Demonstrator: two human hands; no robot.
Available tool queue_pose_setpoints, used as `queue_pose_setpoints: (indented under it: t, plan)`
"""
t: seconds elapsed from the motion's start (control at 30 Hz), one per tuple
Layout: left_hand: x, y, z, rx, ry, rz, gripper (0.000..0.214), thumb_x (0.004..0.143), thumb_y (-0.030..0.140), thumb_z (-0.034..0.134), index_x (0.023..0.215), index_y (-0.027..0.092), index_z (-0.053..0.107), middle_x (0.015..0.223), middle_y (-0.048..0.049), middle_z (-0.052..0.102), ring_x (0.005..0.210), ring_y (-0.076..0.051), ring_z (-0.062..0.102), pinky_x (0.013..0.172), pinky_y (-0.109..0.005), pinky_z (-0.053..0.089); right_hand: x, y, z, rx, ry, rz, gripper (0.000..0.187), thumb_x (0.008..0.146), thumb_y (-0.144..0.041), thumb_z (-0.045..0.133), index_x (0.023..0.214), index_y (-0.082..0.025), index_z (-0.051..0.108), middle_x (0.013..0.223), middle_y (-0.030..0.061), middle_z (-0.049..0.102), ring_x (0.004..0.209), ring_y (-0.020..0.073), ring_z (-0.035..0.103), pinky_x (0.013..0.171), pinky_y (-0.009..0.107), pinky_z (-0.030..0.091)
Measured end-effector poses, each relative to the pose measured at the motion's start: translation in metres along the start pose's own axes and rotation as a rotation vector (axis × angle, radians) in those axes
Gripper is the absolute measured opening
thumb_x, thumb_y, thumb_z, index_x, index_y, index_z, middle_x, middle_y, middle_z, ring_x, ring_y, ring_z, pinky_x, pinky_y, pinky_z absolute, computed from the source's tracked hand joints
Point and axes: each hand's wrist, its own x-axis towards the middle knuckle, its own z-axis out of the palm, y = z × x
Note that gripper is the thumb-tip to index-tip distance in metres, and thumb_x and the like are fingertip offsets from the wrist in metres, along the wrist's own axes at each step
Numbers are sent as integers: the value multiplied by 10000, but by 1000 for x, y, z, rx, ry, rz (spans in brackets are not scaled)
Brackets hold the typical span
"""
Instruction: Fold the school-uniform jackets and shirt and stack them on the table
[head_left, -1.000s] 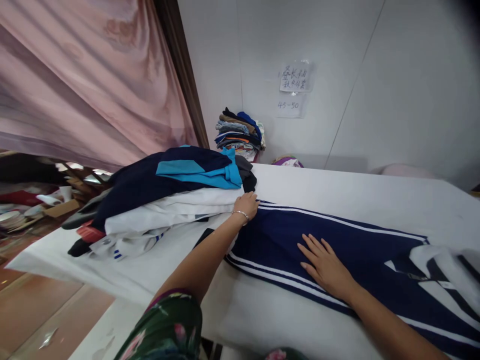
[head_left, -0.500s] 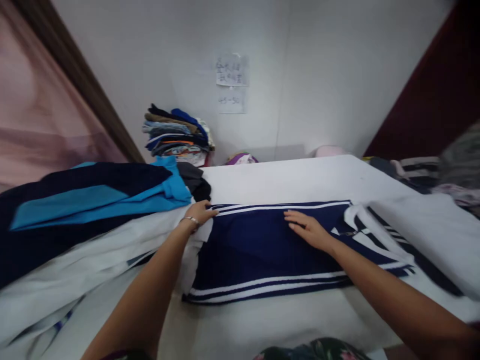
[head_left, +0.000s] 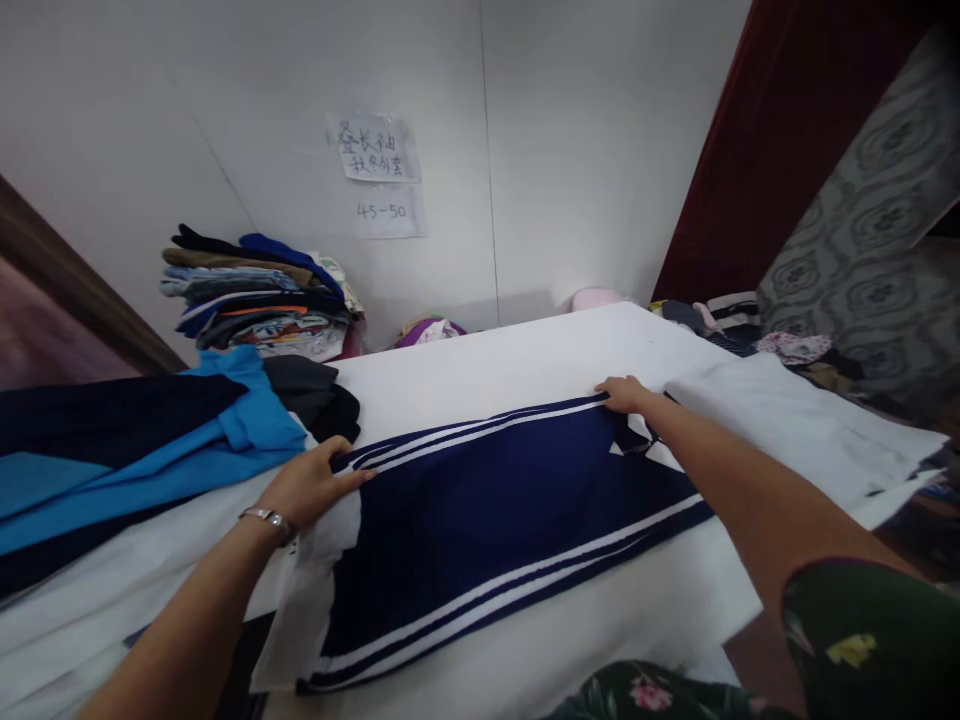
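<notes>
While both hands rest at its far edge, a navy garment lies spread across the center

Where a floral sleeve fills the lower right of the frame, the right arm reaches up and inward; just ahead of it, the striped navy garment lies lengthwise on the white tabletop, with pale cloth jutting out at its left end. At center left, the left hand rests over the garment's far left corner, thumb and fingers apart; whether its grip pinches the fabric I cannot tell. Right of center, the right hand looks closed on the far edge, near the other corner.

Judging by how things lie, the spreading is largely done; the garment is flat but not compactly folded, and its far striped edge runs uneven near the left hand. Loose blue and dark clothes lie unfolded at the left of the frame, apparently not yet dealt with; white cloth lies at the right; beyond, a folded stack stands at the upper left, against the wall with its paper notes.
</notes>
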Motion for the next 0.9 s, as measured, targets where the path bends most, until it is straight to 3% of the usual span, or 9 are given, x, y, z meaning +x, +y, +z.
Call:
queue_pose_setpoints:
  t: [0.17,0.27,0.37,0.6,0.8,0.9]
  plan:
    - [-12,-2,-5,-26,6,46,462,605,634,603,835,237,552,647,30,625,623,-191,583,597,-275,397,3,20,-11,-38,-67,36,330,691,-242,578,991,-192,705,1087,119,676,1054,312,584,904,434,393]
    - [-9,-7,-6,-52,4,-22,449,619,626,596,839,236,561,646,29,625,623,-192,588,585,-272,401,3,31,-16,-13,-67,43,317,712,-265,569,993,-185,690,1032,103,685,954,260,609,775,327,435]
    - [12,-12,4,-44,-3,-114,391,637,561,599,842,229,573,647,21,623,642,-195,597,570,-264,401,4,40,-18,21,-46,60,338,742,-258,538,1046,-182,664,1015,87,685,888,212,610,695,269,427]
    - [73,-22,45,47,-141,-156,213,599,382,658,663,199,569,717,-41,655,755,-213,632,635,-262,437,14,49,-2,78,5,127,325,774,-256,549,1069,-189,669,1059,92,675,913,219,604,735,290,427]
    - [77,-29,46,104,-115,-145,284,591,452,659,731,209,612,764,-47,683,790,-235,645,668,-277,458,17,60,11,172,84,151,303,814,-321,571,1075,-204,671,1073,74,677,994,219,590,795,282,428]
    - [76,-30,46,99,-124,-150,347,567,487,677,750,196,633,763,-61,695,769,-246,652,665,-286,470,15,67,18,239,124,222,410,821,-392,586,1158,-163,640,1124,105,667,999,219,600,793,264,443]
